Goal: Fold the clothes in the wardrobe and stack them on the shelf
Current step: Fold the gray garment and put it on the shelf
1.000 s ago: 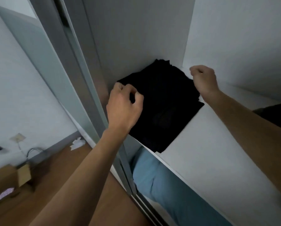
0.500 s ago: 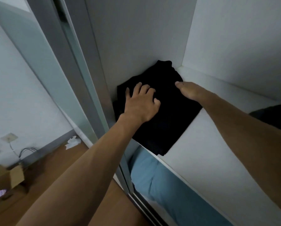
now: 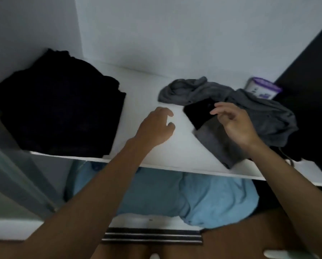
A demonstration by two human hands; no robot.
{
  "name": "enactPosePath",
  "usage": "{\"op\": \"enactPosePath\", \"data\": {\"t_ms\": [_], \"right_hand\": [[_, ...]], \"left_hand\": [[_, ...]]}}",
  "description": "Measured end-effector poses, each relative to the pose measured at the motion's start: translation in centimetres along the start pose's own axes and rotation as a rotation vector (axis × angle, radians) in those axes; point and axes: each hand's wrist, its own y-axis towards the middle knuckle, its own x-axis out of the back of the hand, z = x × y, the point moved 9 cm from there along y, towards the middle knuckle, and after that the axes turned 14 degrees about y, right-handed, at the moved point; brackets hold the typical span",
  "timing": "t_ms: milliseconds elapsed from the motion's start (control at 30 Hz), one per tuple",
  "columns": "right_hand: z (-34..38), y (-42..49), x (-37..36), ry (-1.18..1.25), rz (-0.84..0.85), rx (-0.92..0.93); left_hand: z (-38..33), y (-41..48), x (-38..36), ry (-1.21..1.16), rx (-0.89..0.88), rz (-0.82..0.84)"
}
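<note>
A folded black garment stack [image 3: 59, 107] lies on the left end of the white shelf [image 3: 143, 86], against the side wall. A crumpled grey garment [image 3: 250, 109] lies on the shelf's right half, with a small black piece [image 3: 197, 113] on top of it. My left hand [image 3: 156, 128] hovers over bare shelf between the two piles, fingers loosely curled and holding nothing. My right hand [image 3: 233, 124] is over the grey garment, fingers apart, its fingertips at the edge of the black piece.
A white container with a purple lid [image 3: 261, 89] stands at the back right. A dark panel [image 3: 313, 90] bounds the right side. Light blue fabric [image 3: 193, 195] lies bunched below the shelf. The sliding door track [image 3: 152, 237] runs along the bottom.
Both hands have left the black stack and moved right to the grey garment. The view has swung right, so the right half of the shelf now shows.
</note>
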Motion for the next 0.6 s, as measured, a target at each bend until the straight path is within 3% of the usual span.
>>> {"op": "enactPosePath", "data": {"t_ms": [133, 233, 300, 433, 600], "right_hand": [[-5.4, -3.5, 9.0, -0.157, -0.219, -0.174], [-9.1, -4.7, 12.8, -0.223, -0.233, -0.283], [-10.9, -4.8, 14.9, -0.250, -0.265, -0.289], [-13.4, -4.4, 20.1, -0.194, -0.500, -0.285], [-17.6, -0.9, 22.7, -0.054, -0.448, -0.408]], "left_hand": [[-4.5, 0.7, -5.4, -0.021, -0.073, 0.182], [-7.1, 1.4, -8.1, -0.027, -0.077, 0.258], [-8.8, 2.3, -9.4, -0.014, -0.075, 0.270], [-12.0, 4.7, -10.6, 0.053, -0.052, 0.198], [-13.2, 6.0, -13.8, 0.282, 0.028, 0.291]]}}
